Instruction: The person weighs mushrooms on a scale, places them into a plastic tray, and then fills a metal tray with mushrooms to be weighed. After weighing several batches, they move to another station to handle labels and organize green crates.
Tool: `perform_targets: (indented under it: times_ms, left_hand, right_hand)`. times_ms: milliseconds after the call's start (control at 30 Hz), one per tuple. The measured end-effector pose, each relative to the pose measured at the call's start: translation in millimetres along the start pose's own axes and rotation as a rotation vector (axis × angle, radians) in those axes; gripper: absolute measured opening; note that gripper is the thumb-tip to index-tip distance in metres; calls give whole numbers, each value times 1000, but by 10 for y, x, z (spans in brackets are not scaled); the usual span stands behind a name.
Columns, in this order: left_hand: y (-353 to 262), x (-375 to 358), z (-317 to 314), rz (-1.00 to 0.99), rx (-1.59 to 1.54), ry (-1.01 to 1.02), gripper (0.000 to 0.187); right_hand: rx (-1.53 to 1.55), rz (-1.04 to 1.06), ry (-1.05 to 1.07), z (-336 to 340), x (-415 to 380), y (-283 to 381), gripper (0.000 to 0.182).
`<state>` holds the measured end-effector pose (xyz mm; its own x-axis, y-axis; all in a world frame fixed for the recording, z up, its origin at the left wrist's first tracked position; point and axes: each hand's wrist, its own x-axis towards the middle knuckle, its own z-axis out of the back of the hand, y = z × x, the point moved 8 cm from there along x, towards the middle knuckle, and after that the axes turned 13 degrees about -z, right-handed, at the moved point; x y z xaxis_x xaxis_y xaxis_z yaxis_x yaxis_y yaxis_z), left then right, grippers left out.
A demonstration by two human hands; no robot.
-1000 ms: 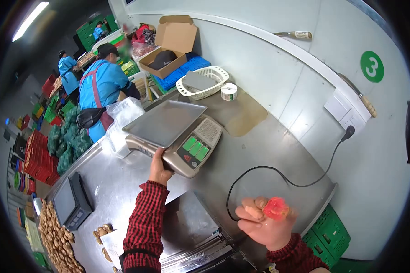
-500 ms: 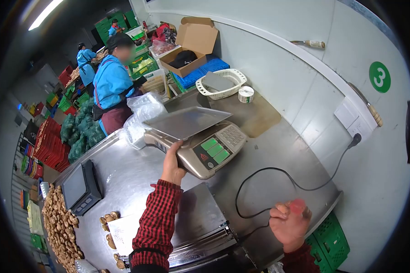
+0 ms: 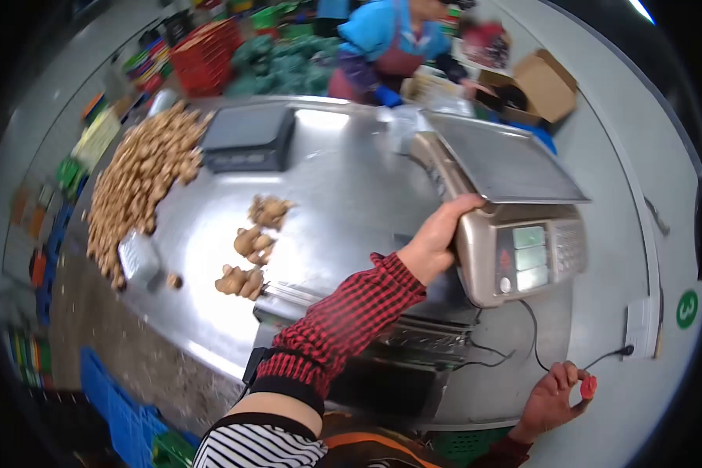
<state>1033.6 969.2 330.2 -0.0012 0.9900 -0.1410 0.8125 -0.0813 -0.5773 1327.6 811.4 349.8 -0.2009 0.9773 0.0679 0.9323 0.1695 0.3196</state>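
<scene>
One scale (image 3: 515, 222) is the thing in hand: it sits on the steel table (image 3: 343, 195), near its right end, with its flat pan on top and its green display panel facing right. The left hand (image 3: 437, 234) is clamped on the scale's near edge, fingers curled over the rim under the pan and thumb below, so it has a firm hold of the body. The right hand (image 3: 552, 402) rests low at the table's near corner, fingers half closed around a small red object (image 3: 589, 387) pinched at the fingertips. A black cord (image 3: 534, 343) runs from the scale toward a wall socket (image 3: 639, 335) just beside that hand. My reading is that the scale is being shifted or turned into position. The next move would need a steady one-handed pull with slack kept in the cord, since it could snag or drag. Farther left lie loose clumps of ginger (image 3: 249, 249), a big ginger pile (image 3: 136, 179) and a second dark scale (image 3: 249, 136). Across the table a person in blue (image 3: 390, 39) works near a cardboard box (image 3: 542, 82).
</scene>
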Motion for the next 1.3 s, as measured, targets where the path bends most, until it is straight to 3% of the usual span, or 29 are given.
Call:
perform_targets:
  times_ms: [133,333,733,1067,1200,1300]
  left_hand:
    - [-737,-806,215,-187,-113,88,25]
    - [-1819,-1838,1025,-453,-108,47,31]
    - [-3212,-3490,3225,-631,79,-386,22]
    - [-3717,-4457,4234,-666,296,-601,29]
    - [-3867,-4474,4421,-616,364,-606,27]
    - [-3940,-4383,4957,-471,331,-588,30]
  right_hand:
    - [-38,23,100,-420,-225,-287,34]
    - [-14,49,142,-918,-609,-1177,30]
    - [70,-233,222,-1492,-788,-3271,40]
    - [82,-452,201,-1444,-714,-3988,33]
    - [74,-627,79,-1105,-768,-4691,36]
    - [-42,-682,-43,-630,-718,-5302,38]
